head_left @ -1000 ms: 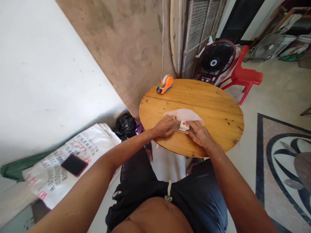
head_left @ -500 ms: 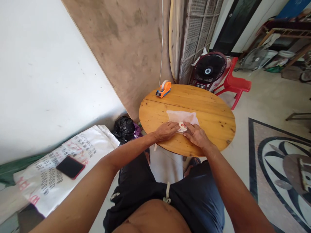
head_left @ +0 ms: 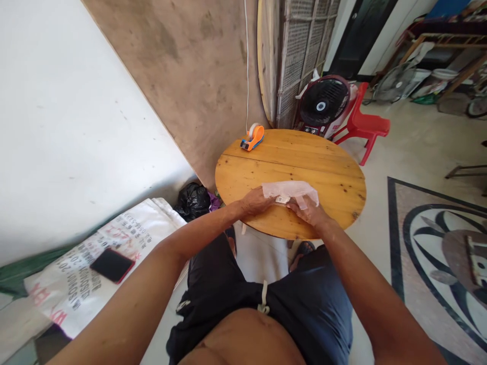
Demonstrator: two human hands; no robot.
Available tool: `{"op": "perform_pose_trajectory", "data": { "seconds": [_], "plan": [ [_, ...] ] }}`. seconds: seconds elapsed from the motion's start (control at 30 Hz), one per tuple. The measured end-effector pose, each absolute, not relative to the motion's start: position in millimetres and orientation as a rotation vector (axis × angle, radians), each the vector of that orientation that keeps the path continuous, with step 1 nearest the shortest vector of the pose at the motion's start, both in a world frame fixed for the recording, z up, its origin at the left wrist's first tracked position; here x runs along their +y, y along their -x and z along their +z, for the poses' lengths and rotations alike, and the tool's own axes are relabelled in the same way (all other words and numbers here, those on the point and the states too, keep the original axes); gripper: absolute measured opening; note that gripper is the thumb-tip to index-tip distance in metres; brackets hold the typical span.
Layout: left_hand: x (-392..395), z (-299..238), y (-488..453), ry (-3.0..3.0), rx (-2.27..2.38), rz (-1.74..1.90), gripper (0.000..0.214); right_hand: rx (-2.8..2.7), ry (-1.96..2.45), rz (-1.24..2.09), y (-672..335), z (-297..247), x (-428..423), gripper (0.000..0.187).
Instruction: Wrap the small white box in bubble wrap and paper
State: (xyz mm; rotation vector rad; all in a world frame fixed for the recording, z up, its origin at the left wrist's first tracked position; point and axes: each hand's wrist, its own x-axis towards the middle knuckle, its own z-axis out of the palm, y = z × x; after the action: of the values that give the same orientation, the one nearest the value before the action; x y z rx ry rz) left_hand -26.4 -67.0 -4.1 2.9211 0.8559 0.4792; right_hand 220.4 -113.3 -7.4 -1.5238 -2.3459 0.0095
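Head view: both hands' fingers (head_left: 266,198) pinch clear bag (head_left: 291,188).

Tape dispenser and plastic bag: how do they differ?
The tape dispenser is orange and rigid; the plastic bag is pale, see-through and limp. The tape dispenser sits untouched at the far edge of the table; the plastic bag is near, gripped by the left hand and right hand. Both are over that table.

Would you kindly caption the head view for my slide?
Left hand and right hand hold a translucent bag on the round wooden table.
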Motion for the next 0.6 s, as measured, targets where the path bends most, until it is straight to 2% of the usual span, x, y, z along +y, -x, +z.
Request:
{"op": "perform_pose_trajectory", "data": {
  "seconds": [0.2,0.37,0.6],
  "plan": [
    [-63.2,-6.0,29.9,-2.919,0.853,0.358,0.045,-2.369,1.458,0.152,-218.9,-11.2,-108.2,0.033],
    [-61.3,-3.9,26.0,-2.907,0.860,0.317,0.045,-2.377,1.537,0.091,-219.9,-6.9,-110.8,0.040],
    [-39.2,-6.7,1.1,-2.714,1.013,0.196,0.032,-2.368,1.648,0.012,-226.0,-3.7,-125.0,0.036]
  ]
}}
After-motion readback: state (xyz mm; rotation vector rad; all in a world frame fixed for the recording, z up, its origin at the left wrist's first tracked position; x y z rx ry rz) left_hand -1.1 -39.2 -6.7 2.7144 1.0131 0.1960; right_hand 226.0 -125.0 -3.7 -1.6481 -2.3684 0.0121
